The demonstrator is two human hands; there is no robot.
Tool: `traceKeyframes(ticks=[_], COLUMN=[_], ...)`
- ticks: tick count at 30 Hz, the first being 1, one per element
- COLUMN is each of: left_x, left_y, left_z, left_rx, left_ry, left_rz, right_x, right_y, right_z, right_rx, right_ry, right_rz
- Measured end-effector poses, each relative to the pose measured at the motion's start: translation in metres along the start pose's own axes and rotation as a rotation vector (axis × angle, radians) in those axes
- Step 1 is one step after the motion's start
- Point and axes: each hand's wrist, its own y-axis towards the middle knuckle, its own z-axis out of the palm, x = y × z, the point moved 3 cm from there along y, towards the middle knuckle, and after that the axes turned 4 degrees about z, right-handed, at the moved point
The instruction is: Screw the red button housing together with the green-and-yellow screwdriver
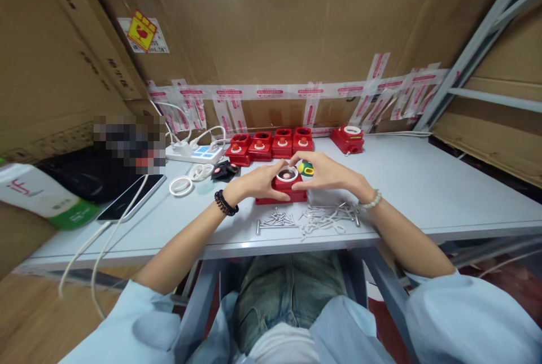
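A red plastic box [282, 194] stands on the table in front of me, with a white ring [287, 175] around the dark round opening on its top. From the left, my left hand [263, 182] curves about the ring, its thumb lying across the box's front. My right hand [324, 172] closes in from the other side, index finger at the ring's far edge and thumb at its near right. A yellow-and-green piece [305, 169] shows beside my right hand. Small screws [277, 218], a T-handled hex key [277, 227] and white cords [326, 220] lie just in front.
Several red boxes with red knobs [260, 147] stand in a row behind; another red box with a white ring [349, 139] is farther right. Left are loose white rings [182, 186], black parts [224, 170], a power strip [197, 152], a phone [131, 199] and a tube [46, 196].
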Motion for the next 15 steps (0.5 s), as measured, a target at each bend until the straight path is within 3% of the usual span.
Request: traceKeyframes(ticks=[3,7,9,15], left_x=[-0.001,-0.004,-0.005,-0.001], left_y=[0.0,0.0,0.0,0.0], left_z=[-0.001,-0.003,-0.003,-0.002], left_rx=[0.0,0.026,0.028,0.034], left_ry=[0.001,0.033,0.041,0.037], left_rz=[0.0,-0.028,-0.029,-0.021], right_x=[-0.001,-0.013,-0.02,-0.027], right_y=[0.0,-0.003,-0.006,-0.014], right_z=[-0.013,-0.035,-0.044,-0.058], right_rx=[-0.19,-0.661,-0.815,-0.907], right_ry=[0.08,0.286,0.364,0.4], right_rz=[0.037,0.217,0.267,0.282])
